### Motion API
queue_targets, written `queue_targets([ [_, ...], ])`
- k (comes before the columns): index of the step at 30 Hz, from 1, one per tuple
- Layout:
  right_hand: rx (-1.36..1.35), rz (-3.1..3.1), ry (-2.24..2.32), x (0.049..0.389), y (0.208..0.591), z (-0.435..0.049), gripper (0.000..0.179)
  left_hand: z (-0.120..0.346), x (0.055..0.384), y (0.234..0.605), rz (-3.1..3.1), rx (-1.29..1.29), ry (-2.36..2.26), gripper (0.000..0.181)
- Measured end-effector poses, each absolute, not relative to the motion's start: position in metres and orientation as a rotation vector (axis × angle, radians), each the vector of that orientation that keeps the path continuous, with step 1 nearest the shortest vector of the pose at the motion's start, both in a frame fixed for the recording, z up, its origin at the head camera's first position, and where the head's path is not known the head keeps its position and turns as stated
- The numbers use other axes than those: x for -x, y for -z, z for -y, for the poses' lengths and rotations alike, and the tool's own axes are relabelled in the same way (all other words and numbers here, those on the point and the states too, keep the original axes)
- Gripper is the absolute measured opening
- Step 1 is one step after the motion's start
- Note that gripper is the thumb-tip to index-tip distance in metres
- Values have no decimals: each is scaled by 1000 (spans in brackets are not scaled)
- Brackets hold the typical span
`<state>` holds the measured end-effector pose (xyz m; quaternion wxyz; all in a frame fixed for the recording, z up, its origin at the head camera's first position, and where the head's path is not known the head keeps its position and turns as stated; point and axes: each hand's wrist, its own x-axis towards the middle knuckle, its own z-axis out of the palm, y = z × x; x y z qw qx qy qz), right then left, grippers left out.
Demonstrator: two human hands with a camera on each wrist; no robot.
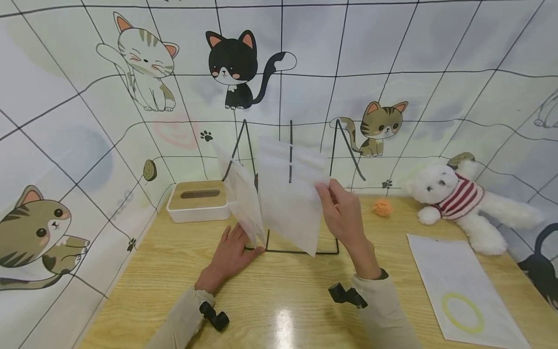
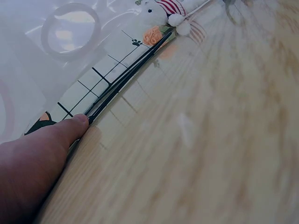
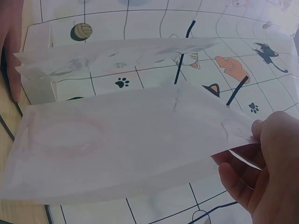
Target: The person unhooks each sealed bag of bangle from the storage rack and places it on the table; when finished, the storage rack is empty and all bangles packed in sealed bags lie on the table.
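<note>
A black wire rack (image 1: 327, 253) with upright prongs stands on the table. My right hand (image 1: 344, 213) pinches the upper right edge of a translucent white plastic bag (image 1: 287, 208), which hangs in front of the rack's middle prong. In the right wrist view the bag (image 3: 131, 144) stretches away from my thumb and fingers, a faint pinkish ring showing on it. Another thin translucent bag (image 1: 241, 198) hangs at the rack's left side. Low at that corner, my left hand (image 1: 228, 254) rests with extended fingers; its thumb (image 2: 60, 133) touches the base wire in the left wrist view.
A white box with a wooden lid (image 1: 198, 201) sits at the back left. To the right are a small orange ball (image 1: 382, 207), a white plush bear (image 1: 462, 198) in a striped shirt, and a flat white bag (image 1: 453, 271) printed with a yellow ring.
</note>
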<state>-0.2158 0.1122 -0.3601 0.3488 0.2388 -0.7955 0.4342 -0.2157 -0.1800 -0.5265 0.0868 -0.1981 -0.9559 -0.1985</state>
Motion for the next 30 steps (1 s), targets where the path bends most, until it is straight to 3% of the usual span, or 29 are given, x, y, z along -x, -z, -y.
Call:
queue_targets([
  [30,-588,2092,-1179,207,360,-115,27,182,217,531,2865,579,618,85],
])
